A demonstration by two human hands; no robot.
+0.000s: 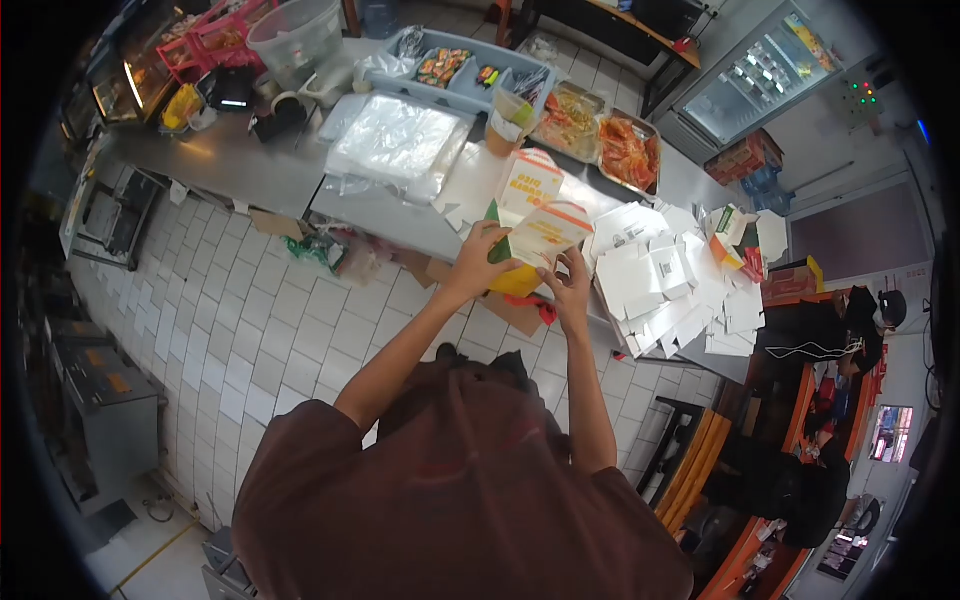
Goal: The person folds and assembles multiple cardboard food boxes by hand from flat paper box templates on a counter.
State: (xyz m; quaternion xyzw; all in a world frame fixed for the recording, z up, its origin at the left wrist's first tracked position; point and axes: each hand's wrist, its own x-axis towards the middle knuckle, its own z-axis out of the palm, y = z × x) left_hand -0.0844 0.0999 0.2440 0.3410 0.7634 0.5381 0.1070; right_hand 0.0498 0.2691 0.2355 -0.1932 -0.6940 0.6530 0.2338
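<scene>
A partly folded cardboard food box (548, 232), white inside with orange print and green and yellow outer sides, is held in front of me at the counter's edge. My left hand (481, 262) grips its green left side, thumb toward the box. Fingers of my right hand (568, 287) pinch its near right edge. Just behind it on the counter stands another printed box (531, 184) with its flap up. Right of my hands lies a messy pile of flat white box blanks (645, 275).
Clear plastic bags (398, 145) lie stacked on the metal counter (270, 180). Behind are a blue-grey divided bin (420, 88) with packets, a brown cup (503, 135), and trays of food, one with reddish pieces (629, 150). A wooden-slatted stool (697, 455) stands at right.
</scene>
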